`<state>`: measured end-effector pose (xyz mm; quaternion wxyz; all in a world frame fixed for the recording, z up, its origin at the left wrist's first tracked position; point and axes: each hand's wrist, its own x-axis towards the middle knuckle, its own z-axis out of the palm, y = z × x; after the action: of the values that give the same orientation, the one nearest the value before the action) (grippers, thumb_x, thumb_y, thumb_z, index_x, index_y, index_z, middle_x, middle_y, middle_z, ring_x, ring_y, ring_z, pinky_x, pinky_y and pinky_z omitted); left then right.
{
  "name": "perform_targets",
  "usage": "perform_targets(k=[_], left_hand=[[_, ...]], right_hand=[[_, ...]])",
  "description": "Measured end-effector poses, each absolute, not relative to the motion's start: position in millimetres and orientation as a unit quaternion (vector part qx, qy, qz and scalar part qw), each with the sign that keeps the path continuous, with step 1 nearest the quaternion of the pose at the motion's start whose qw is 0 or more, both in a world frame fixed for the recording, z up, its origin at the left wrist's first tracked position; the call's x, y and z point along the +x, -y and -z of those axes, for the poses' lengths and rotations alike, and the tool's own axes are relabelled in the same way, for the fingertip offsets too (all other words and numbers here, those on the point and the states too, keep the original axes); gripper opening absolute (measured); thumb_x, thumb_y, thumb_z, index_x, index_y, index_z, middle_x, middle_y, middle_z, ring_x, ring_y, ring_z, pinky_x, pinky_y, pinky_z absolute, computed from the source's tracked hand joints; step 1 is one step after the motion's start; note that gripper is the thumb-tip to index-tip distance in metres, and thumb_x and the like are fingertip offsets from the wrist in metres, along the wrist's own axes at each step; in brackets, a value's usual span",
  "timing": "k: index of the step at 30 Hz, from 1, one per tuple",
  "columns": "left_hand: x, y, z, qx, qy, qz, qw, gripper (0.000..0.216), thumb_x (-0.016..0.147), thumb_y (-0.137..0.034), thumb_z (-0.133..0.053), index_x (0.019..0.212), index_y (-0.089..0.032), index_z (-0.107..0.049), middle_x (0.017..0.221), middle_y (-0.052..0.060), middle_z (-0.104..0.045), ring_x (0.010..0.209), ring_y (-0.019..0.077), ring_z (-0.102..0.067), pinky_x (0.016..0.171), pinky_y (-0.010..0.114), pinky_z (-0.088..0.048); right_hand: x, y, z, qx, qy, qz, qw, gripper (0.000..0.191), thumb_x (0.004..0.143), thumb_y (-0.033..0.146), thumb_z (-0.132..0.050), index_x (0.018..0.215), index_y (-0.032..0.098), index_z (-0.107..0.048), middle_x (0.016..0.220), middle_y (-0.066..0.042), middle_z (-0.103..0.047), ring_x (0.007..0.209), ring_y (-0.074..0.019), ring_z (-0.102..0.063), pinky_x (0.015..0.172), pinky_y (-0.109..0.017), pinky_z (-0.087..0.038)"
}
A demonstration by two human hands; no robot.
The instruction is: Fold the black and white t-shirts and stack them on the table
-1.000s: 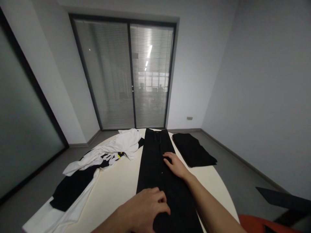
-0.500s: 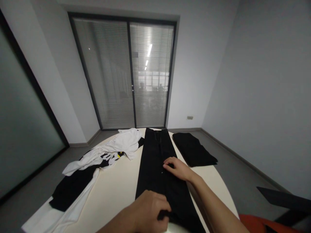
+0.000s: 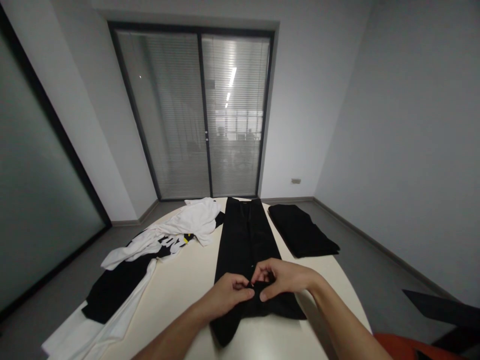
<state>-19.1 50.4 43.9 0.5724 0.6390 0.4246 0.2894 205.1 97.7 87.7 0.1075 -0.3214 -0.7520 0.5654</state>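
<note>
A long pair of black trousers (image 3: 243, 240) lies lengthwise down the middle of the cream table (image 3: 183, 280), its near end folded up over itself. My left hand (image 3: 227, 295) pinches the folded black cloth at the near part. My right hand (image 3: 283, 277) meets it from the right, fingers curled and pinching the same fold. Both hands touch each other over the trousers.
A heap of white and black shirts (image 3: 150, 250) covers the table's left side. A folded black garment (image 3: 302, 232) lies at the far right. Glass sliding doors with blinds (image 3: 202, 115) stand beyond the table. An orange chair edge (image 3: 408, 347) shows at the bottom right.
My left hand has carried the trousers' near end forward, folding it over. My right hand slid back toward me and closed on the fold beside the left.
</note>
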Motion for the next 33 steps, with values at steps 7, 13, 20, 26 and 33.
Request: perform_targets(k=[7,13,20,26,33], left_hand=[[-23,-59,-34,0.582,-0.449,-0.332,0.59,0.052,0.064,-0.057,-0.081,0.083,-0.019,-0.05,0.057,-0.01,-0.048,0.052,0.0074,-0.036,0.053,0.023,-0.02],[-41,-67,-48,0.606,-0.441,-0.366,0.551,0.057,0.077,-0.073,-0.061,0.088,-0.017,-0.061,0.074,-0.002,-0.057,0.07,0.0134,-0.051,0.065,0.025,-0.036],[-69,-69,-53,0.651,-0.461,-0.335,0.501,0.061,0.077,-0.05,-0.074,0.127,-0.018,-0.056,0.127,0.014,-0.064,0.123,0.0307,-0.056,0.104,0.041,-0.039],[-70,-70,-46,0.678,-0.475,-0.306,0.47,0.062,0.076,-0.029,-0.073,0.133,-0.02,-0.052,0.14,0.013,-0.057,0.134,0.0292,-0.049,0.111,0.043,-0.036],[-67,-83,-32,0.66,-0.458,-0.397,0.444,0.033,0.086,-0.033,-0.059,0.115,-0.016,-0.06,0.113,0.01,-0.071,0.11,0.0231,-0.064,0.096,0.035,-0.047]], right_hand=[[192,-100,-81,-0.32,0.76,-0.546,0.147,0.042,0.069,0.05,-0.083,0.089,0.015,-0.072,0.07,0.004,-0.056,0.068,-0.0108,-0.046,0.064,-0.024,-0.034],[197,-109,-77,-0.343,0.747,-0.532,0.202,0.043,0.076,0.057,-0.075,0.082,0.015,-0.069,0.064,0.004,-0.05,0.062,-0.0101,-0.04,0.059,-0.024,-0.03],[204,-133,-56,-0.408,0.707,-0.45,0.363,0.045,0.079,0.062,-0.069,0.087,0.017,-0.067,0.07,0.003,-0.054,0.068,-0.0127,-0.047,0.066,-0.026,-0.035],[201,-138,-49,-0.433,0.679,-0.475,0.355,0.057,0.08,0.07,-0.064,0.101,0.017,-0.071,0.093,-0.005,-0.067,0.091,-0.0203,-0.059,0.087,-0.033,-0.044],[238,-131,-61,-0.421,0.643,-0.591,0.245,0.072,0.079,0.063,-0.07,0.139,0.026,-0.055,0.121,-0.007,-0.063,0.116,-0.0243,-0.058,0.104,-0.041,-0.042]])
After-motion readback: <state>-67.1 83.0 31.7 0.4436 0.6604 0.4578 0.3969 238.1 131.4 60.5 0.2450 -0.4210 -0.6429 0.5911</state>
